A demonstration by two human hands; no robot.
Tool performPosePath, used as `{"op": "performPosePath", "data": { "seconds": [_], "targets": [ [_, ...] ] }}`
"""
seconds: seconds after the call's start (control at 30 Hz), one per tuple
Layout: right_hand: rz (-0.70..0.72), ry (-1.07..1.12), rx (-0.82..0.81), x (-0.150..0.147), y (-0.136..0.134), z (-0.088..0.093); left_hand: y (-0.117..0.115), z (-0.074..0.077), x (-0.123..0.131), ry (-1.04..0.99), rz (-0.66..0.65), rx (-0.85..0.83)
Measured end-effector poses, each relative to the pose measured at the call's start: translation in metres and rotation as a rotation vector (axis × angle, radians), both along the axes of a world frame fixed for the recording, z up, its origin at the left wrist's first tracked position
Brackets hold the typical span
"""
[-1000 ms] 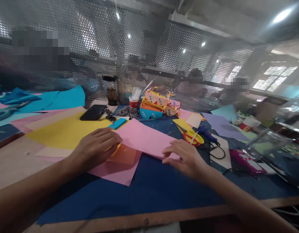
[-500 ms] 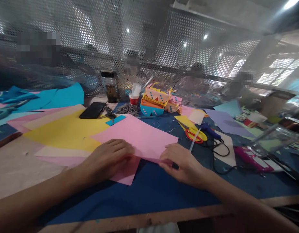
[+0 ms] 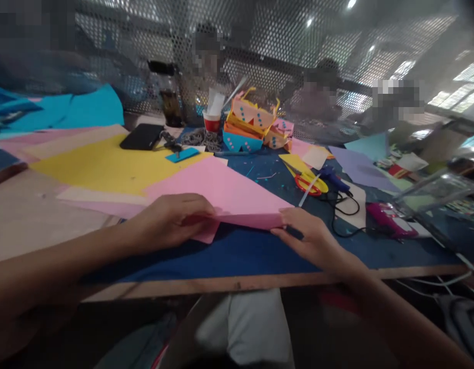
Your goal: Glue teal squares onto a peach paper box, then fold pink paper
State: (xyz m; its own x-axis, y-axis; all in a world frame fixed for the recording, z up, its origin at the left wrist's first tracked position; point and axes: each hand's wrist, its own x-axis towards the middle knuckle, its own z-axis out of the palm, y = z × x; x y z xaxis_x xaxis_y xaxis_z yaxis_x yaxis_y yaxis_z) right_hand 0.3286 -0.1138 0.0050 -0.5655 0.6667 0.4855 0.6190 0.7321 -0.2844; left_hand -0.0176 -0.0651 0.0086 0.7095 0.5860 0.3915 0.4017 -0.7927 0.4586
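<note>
A pink sheet of paper (image 3: 225,192) lies on the blue mat (image 3: 252,251), its near edge lifted. My left hand (image 3: 171,220) grips the near left part of that edge, fingers curled around it. My right hand (image 3: 310,236) pinches the near right corner of the same sheet. Under the pink sheet lies another pink piece (image 3: 204,236), partly covered by my left hand.
A yellow sheet (image 3: 102,166) and a black phone (image 3: 140,137) lie at the left. Red-and-yellow scissors (image 3: 308,182), a blue glue gun (image 3: 333,180) with a black cord, paper crafts (image 3: 250,123) and a red cup (image 3: 212,123) stand behind. People sit beyond a perforated metal screen (image 3: 283,46).
Both hands have slid toward me along the pink sheet and taken hold of its near edge, which is now raised. The view has tilted down, showing the table's front edge and my lap.
</note>
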Motion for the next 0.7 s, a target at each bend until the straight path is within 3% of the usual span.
{"op": "performPosePath", "data": {
  "seconds": [0.13, 0.5, 0.7],
  "targets": [
    [-0.033, -0.032, -0.048, 0.002, -0.009, -0.006, -0.003, 0.001, 0.002, 0.038, -0.007, -0.046],
    [-0.05, 0.013, 0.018, 0.0, -0.012, -0.007, -0.015, 0.014, 0.019, -0.005, -0.058, 0.009],
    [-0.12, -0.045, 0.044, 0.003, -0.01, -0.01, -0.01, 0.005, 0.015, -0.06, 0.021, 0.035]
  ]
}}
